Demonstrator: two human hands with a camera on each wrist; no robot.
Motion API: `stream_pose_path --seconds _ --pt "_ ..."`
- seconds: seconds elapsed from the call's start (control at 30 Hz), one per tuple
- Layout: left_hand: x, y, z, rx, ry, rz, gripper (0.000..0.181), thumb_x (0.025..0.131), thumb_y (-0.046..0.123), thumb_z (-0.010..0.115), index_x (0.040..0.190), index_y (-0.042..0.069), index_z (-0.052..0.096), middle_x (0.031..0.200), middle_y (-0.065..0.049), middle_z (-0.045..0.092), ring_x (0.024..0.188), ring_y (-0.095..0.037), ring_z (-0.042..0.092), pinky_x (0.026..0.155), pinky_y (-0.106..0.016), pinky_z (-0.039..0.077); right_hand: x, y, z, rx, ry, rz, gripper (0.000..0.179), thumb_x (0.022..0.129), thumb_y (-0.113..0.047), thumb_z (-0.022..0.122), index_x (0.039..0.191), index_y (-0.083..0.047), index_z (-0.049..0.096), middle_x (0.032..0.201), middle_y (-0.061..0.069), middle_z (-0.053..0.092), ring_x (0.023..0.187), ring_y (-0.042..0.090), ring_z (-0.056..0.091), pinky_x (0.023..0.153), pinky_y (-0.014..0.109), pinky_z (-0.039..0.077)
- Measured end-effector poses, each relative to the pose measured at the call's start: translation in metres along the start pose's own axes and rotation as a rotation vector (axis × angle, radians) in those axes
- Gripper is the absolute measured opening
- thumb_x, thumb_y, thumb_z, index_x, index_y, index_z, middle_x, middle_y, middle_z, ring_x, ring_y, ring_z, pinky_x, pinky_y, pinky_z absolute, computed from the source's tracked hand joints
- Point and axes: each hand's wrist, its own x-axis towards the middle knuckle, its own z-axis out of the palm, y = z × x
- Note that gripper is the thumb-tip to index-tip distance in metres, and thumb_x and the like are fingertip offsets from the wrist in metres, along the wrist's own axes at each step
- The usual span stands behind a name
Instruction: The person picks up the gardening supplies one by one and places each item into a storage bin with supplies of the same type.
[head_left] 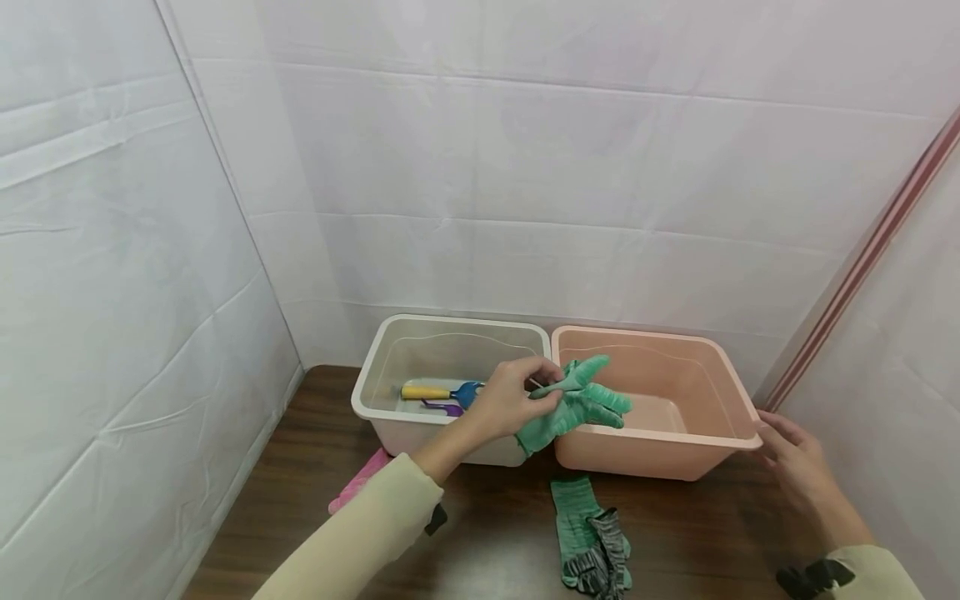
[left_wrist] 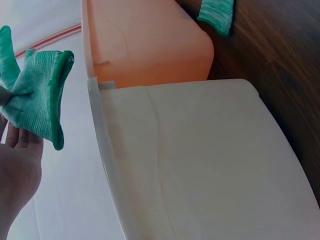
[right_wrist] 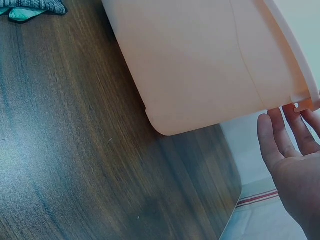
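In the head view, my left hand (head_left: 517,387) pinches a green knit work glove (head_left: 577,400) by its edge, above where the two bins meet. The glove's fingers point right, over the pink bin (head_left: 630,454); its open cuff (left_wrist: 57,100) shows in the left wrist view. My right hand (head_left: 798,467) holds the pink bin's right end at the rim. Its fingers (right_wrist: 280,132) reach up under that rim in the right wrist view, and the thumb is out of sight there. Behind my left hand stands the whitish bin (head_left: 420,325).
Inside the whitish bin lie a yellow-handled blue tool (head_left: 427,392) and a small purple tool (head_left: 446,408). Another green glove (head_left: 573,504) and a dark grey glove (head_left: 607,554) lie on the brown table (head_left: 487,542). Something pink (head_left: 360,482) lies beside the left forearm. White sheeting (head_left: 480,167) surrounds the table.
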Motion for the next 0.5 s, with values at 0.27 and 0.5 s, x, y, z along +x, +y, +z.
stream_pose_path --seconds 0.27,0.5 --pt "0.015 0.004 0.008 -0.005 0.05 0.028 0.013 0.1 0.009 0.073 0.113 0.009 0.071 0.106 -0.003 0.074 0.095 -0.011 0.069 0.085 -0.025 0.059 0.002 0.001 -0.003 0.031 -0.028 -0.034 0.021 0.108 -0.016 0.064 0.127 -0.011 0.071 0.11 -0.015 0.074 0.096 0.006 0.073 0.081 0.021 0.06" --pt "0.028 0.008 0.013 -0.002 0.079 0.025 0.013 0.101 0.01 0.071 0.114 0.009 0.072 0.105 -0.002 0.075 0.095 -0.01 0.069 0.084 -0.021 0.057 0.004 0.001 -0.006 0.026 -0.018 -0.011 0.017 0.109 -0.017 0.063 0.124 -0.016 0.071 0.107 -0.015 0.074 0.094 0.006 0.073 0.08 0.022 0.06"
